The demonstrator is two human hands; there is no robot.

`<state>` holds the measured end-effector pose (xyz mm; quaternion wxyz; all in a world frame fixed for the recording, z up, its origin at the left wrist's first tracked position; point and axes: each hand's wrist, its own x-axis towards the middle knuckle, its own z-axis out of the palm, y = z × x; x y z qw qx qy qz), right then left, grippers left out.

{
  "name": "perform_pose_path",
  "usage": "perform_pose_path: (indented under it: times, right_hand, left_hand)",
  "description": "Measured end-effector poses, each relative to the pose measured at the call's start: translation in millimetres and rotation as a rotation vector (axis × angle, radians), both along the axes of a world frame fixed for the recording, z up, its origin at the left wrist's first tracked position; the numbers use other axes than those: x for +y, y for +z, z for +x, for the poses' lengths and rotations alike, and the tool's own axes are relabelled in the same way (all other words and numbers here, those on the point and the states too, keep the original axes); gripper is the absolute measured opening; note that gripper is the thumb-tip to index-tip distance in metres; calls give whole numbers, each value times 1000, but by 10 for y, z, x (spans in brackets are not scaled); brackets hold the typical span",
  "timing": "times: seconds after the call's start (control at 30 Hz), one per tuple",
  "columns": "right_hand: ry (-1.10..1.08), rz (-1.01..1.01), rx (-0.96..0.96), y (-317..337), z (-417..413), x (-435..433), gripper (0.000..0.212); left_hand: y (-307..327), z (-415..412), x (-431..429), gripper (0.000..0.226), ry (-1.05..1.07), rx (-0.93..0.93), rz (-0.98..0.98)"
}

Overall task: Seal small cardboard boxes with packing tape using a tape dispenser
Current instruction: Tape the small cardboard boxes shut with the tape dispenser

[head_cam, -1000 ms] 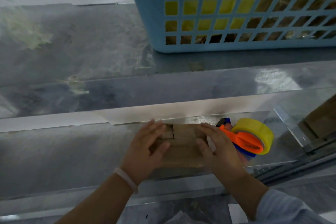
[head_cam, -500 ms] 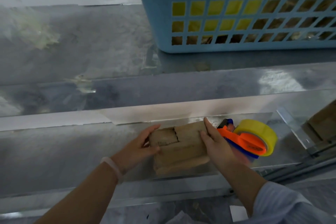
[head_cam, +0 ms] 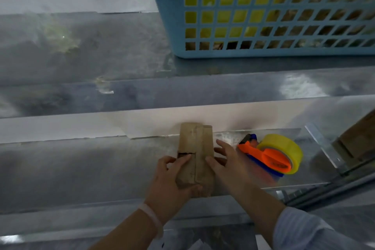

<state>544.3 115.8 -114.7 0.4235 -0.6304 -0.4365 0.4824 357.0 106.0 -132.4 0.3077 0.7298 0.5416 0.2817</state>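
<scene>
Brown cardboard box (head_cam: 195, 142), long axis near to far.

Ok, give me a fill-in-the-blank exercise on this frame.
The left hand grips the box; ____ hand holds the tape dispenser.
It lies to the box's ____.
Its tape roll is ____.
The basket behind is ____.
Missing: neither; right; yellow; blue.
</scene>
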Motion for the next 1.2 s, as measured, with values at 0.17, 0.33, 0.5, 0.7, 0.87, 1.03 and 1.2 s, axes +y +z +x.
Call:
perform_pose_path:
  times: [0.17,0.33,0.5,0.7,0.87,1.03,1.2]
  right_hand:
    - [-108,452,-570,236,527,-155,41]
    - [-349,285,-814,254,1508,-243,47]
    - [-97,-48,-723,43,1816,-319,51]
    - [-99,92,-802,-40,1740,-427,52]
    - [-87,238,-847,-114,1696,-544,56]
    - [-121,336,-652,-71,1690,-645,43]
    - [-420,36,188,83,1698,-711,38]
  left_hand:
    - [167,176,10,79,55,38,-70]
    - [605,445,13,61,73,-10,291]
    - [728,1324,-68,23,-235,-206,-269]
    - [403,2088,143,35,90,-718,-1156]
    - [279,2396,252,33,185,-858,-1171]
    - [291,2289,126,20,108,-856,-1070]
    - [487,1916,38,27,-15,-937,-999]
